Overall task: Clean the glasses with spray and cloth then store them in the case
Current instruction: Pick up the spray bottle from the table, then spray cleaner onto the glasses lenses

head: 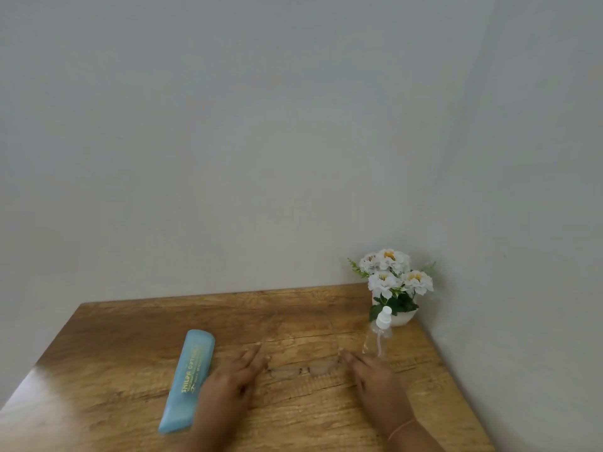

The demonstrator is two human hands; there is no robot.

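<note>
Your left hand (233,375) and right hand (372,375) lie flat, fingers straight and empty, flanking the clear glasses (301,367) on the table (130,337); lift them by the temples, not the lenses.

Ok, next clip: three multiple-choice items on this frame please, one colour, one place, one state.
1. Colour of the glasses case?
A. red
B. light blue
C. black

2. Where is the spray bottle?
A. on the case
B. left of the case
C. just in front of the flower pot

3. State of the case?
A. closed, lying on the table
B. open and empty
C. lifted off the table

Answers:
1 B: its shell is light blue with gold lettering.
2 C: it stands at the right, overlapping the pot.
3 A: it lies shut, while the glasses sit on the wood between the left hand and the right hand.
</note>
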